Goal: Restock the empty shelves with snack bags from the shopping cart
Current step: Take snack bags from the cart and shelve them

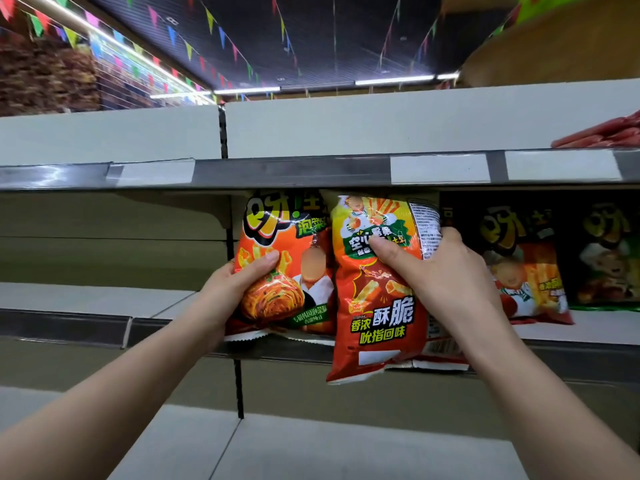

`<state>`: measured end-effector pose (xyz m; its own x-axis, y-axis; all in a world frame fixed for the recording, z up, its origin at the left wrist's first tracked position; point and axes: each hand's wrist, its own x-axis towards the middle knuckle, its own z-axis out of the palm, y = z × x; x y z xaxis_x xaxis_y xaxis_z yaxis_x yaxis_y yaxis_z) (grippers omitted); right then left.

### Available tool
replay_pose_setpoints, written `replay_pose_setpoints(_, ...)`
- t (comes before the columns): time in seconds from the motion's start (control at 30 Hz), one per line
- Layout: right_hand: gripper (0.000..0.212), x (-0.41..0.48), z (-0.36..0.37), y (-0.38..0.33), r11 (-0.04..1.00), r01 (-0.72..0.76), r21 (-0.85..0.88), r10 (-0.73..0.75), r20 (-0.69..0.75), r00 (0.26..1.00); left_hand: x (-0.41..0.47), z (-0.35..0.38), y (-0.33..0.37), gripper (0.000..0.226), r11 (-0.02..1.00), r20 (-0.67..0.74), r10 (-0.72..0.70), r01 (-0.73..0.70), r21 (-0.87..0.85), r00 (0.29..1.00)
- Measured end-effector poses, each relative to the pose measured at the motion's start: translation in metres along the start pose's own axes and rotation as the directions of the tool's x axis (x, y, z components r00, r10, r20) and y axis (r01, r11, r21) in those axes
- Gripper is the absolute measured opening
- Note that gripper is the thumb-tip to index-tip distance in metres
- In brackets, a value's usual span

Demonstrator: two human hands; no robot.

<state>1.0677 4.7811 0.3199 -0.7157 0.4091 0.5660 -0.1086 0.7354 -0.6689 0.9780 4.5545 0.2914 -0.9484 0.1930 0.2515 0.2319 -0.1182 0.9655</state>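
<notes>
My left hand (239, 285) grips an orange snack bag (294, 258) by its left edge, thumb on the front. That bag stands upright at the front of the middle shelf (588, 332). My right hand (440, 271) pinches a red and yellow snack bag (374, 306) near its top, thumb on the front and fingers behind. This bag hangs partly over the shelf's front edge, overlapping the orange bag's right side. The shopping cart is out of view.
Two more snack bags (526, 261) stand on the same shelf to the right. Red packets (606, 133) lie on the upper shelf at the far right. The shelf bay to the left (86, 299) and the lower shelf (311, 452) hold nothing visible.
</notes>
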Motion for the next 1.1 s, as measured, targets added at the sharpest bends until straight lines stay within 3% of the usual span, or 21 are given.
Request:
replay_pose_setpoints(0.1,0.095,-0.002,0.000,-0.002,1.000,0.001,-0.003,-0.001,-0.020,1.000,0.008,-0.012,0.002,0.104,0.999,-0.003,0.021,-0.021,0.038,1.000)
replay_pose_setpoints(0.17,0.100,-0.002,0.000,-0.003,1.000,-0.006,0.000,0.006,-0.032,0.999,0.011,-0.019,0.003,0.110,0.999,0.007,0.027,-0.027,0.043,1.000)
replay_pose_setpoints(0.23,0.099,-0.002,0.000,-0.004,1.000,-0.018,0.011,0.019,-0.037,0.999,0.012,-0.023,0.003,0.103,0.998,0.008,0.020,-0.020,0.051,1.000)
replay_pose_setpoints(0.33,0.091,-0.001,0.001,-0.005,0.999,-0.031,0.013,0.032,-0.032,0.999,0.014,-0.029,0.002,0.064,0.999,-0.002,-0.050,0.050,0.001,0.999)
replay_pose_setpoints(0.4,0.085,0.000,0.002,-0.006,0.999,-0.036,-0.001,0.036,-0.020,0.999,0.016,-0.032,0.001,0.053,0.995,-0.053,-0.102,0.100,-0.026,0.993)
replay_pose_setpoints(0.5,0.088,0.001,0.005,-0.009,0.999,-0.032,-0.027,0.032,-0.014,0.999,0.022,-0.033,0.001,0.050,0.998,-0.076,-0.063,0.061,-0.032,0.995)
replay_pose_setpoints(0.6,0.096,0.003,0.007,-0.012,0.998,-0.020,-0.051,0.019,-0.014,1.000,0.033,-0.023,0.002,0.061,0.998,-0.038,-0.070,0.070,0.001,0.997)
replay_pose_setpoints(0.87,0.098,0.006,0.005,-0.015,0.995,0.000,-0.103,-0.002,-0.020,1.000,0.092,-0.003,-0.016,0.045,0.964,-0.017,-0.188,0.188,0.186,0.982)
replay_pose_setpoints(0.93,0.100,0.005,0.004,-0.014,0.996,-0.004,-0.092,0.002,-0.024,1.000,0.104,0.001,-0.018,0.057,0.967,0.054,-0.188,0.175,0.183,0.981)
replay_pose_setpoints(1.03,0.098,0.005,0.004,-0.013,0.996,-0.012,-0.084,0.009,-0.036,0.999,0.114,0.003,-0.016,0.100,0.966,0.173,-0.234,0.208,0.156,0.957)
replay_pose_setpoints(1.1,0.099,0.005,0.005,-0.012,0.996,-0.010,-0.088,0.007,-0.037,0.999,0.122,0.002,-0.017,0.103,0.964,0.232,-0.261,0.241,0.113,0.937)
